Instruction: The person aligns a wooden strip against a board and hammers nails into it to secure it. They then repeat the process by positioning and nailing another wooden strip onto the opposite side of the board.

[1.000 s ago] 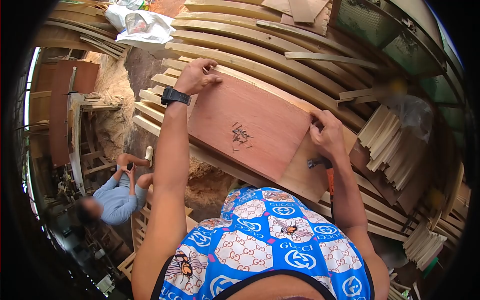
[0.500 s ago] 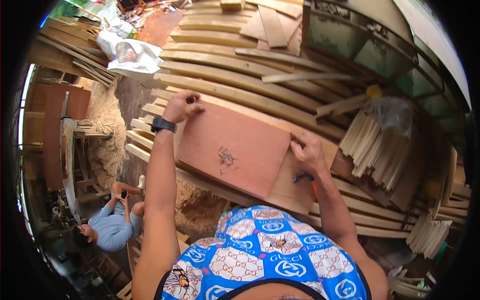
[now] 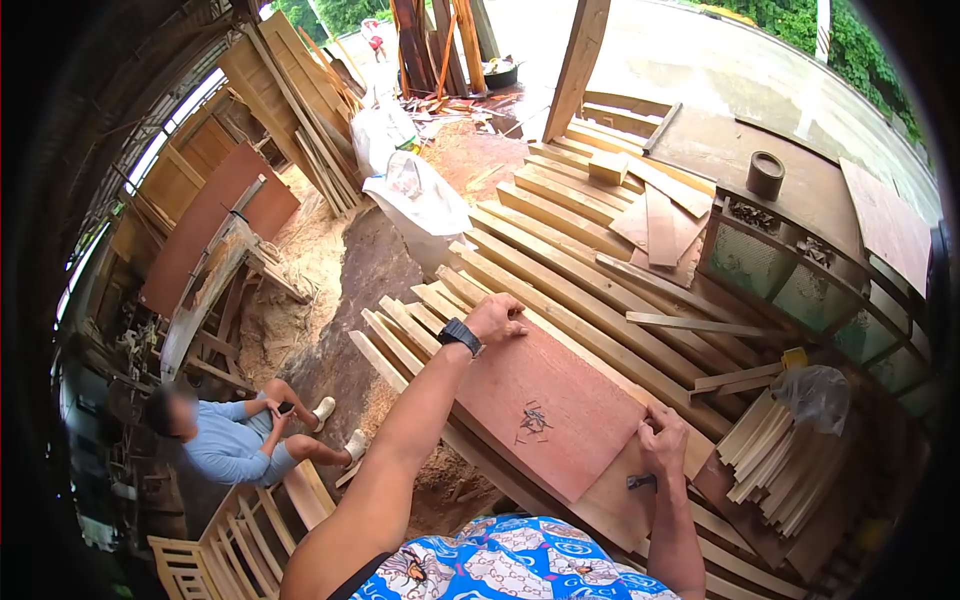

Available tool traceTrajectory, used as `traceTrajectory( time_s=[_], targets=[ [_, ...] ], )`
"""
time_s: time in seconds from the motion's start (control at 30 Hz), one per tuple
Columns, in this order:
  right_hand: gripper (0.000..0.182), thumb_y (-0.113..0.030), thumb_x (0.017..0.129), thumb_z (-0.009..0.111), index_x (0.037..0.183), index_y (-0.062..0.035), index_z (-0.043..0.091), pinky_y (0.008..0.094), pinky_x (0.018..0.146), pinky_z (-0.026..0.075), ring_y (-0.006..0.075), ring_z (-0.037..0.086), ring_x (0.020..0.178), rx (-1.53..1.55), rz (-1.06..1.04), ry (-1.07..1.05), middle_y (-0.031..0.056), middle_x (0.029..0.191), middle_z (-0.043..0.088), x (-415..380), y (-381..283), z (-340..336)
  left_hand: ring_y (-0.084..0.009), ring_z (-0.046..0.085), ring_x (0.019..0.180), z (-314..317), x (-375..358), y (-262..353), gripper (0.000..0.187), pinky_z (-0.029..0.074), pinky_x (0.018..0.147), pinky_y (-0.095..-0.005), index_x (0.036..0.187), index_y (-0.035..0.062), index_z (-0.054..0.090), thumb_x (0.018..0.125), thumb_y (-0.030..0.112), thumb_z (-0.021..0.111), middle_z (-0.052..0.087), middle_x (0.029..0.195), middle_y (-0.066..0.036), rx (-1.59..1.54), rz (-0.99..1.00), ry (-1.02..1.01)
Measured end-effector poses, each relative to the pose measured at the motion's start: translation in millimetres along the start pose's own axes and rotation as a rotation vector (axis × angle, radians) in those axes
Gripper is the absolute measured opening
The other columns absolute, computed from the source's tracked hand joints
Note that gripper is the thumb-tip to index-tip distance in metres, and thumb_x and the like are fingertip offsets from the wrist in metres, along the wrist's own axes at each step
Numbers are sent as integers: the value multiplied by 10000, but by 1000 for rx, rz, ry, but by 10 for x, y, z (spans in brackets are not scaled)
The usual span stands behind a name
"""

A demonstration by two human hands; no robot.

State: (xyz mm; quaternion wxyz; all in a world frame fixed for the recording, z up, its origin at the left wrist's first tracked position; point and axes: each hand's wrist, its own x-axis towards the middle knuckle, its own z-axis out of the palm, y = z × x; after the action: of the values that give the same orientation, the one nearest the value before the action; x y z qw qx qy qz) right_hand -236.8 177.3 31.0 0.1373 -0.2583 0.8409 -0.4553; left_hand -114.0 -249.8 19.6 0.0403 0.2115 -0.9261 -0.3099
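A reddish plywood panel [image 3: 585,385] lies across long wooden strips in front of me. My left hand [image 3: 497,320], with a dark watch on its wrist, has its fingers curled on the panel's far left corner. At the right end, the curled fingers of my right hand [image 3: 663,440] pinch the panel's edge near its corner. A small heap of nails [image 3: 535,422] rests on top of the panel. Beside my right wrist, the dark head of what looks like a hammer [image 3: 640,482] shows on a paler board [image 3: 612,492]; my forearm hides the rest of it.
Long wooden strips [image 3: 560,255] run beyond the panel. At right stand a bundle of thin slats [image 3: 775,460] under clear plastic and a glass-sided cabinet [image 3: 790,270]. White sacks [image 3: 415,195] stand ahead. On the left a person [image 3: 235,440] sits near a slatted wooden piece [image 3: 245,540].
My view has tilted up and swung, so more of the yard and road shows. Both hands stay at the same panel corners, and the nails lie in the same place.
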Motion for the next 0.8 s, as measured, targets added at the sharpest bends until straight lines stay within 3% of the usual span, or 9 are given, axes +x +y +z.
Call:
traceTrajectory(
  time_s=[0.23,0.3,0.33,0.37,0.4,0.43,0.5,0.7,0.8],
  targets=[
    [234,-143,823,684,972,31,733,392,720,546,296,684,771,26,-97,33,190,860,675,-10,-45,-1,-363,700,1044,40,-57,45,458,567,935,-428,1141,-12,740,799,253,891,729,1099,-213,32,34,61],
    [191,-176,819,668,814,15,654,440,703,523,364,635,757,25,-94,56,203,811,622,-12,57,46,-384,677,878,170,-6,-173,358,558,809,-456,959,-9,693,767,239,865,688,908,-202,43,172,123],
    [214,-190,802,650,760,16,606,481,702,499,391,609,765,-5,-137,67,203,788,603,4,119,61,-370,667,843,88,12,-84,351,558,789,-442,939,-12,682,767,244,849,672,866,-206,24,52,-4],
    [227,-206,786,640,728,7,587,511,716,489,413,595,777,-21,-133,85,212,792,605,-6,148,65,-225,632,798,28,-11,6,316,529,723,-380,1010,-11,716,842,217,854,680,870,-110,80,69,-17],
    [195,-185,767,624,719,1,592,524,733,499,421,601,782,20,-148,94,226,798,618,9,171,90,-226,637,831,82,-40,-73,356,539,762,-367,1080,-11,729,847,224,861,694,926,-110,69,145,94],
    [178,-173,749,601,710,1,589,529,749,507,425,617,801,-12,-148,104,230,793,628,-13,179,68,-330,702,970,18,-23,-89,529,568,888,-422,1219,-36,718,857,326,851,733,1063,-185,49,110,12],
    [178,-163,739,574,717,12,601,526,794,519,440,637,845,-17,-156,99,261,803,635,-49,168,10,-319,697,1107,32,22,-194,547,549,1008,-392,1292,-55,695,864,239,866,706,1205,-181,42,102,-4],
    [233,-162,798,567,760,60,629,526,887,538,469,651,942,-25,-120,65,320,901,647,-155,56,-93,-296,697,1127,-2,-104,48,520,545,1016,-397,1327,-67,682,884,158,836,709,1213,-172,39,71,2],
    [196,-157,782,611,797,38,623,502,833,549,419,654,895,-36,-201,97,244,898,643,-134,205,-94,-308,668,1211,13,-157,124,615,524,1059,-395,1444,-48,594,918,179,818,671,1332,-209,54,21,3]
  ],
)
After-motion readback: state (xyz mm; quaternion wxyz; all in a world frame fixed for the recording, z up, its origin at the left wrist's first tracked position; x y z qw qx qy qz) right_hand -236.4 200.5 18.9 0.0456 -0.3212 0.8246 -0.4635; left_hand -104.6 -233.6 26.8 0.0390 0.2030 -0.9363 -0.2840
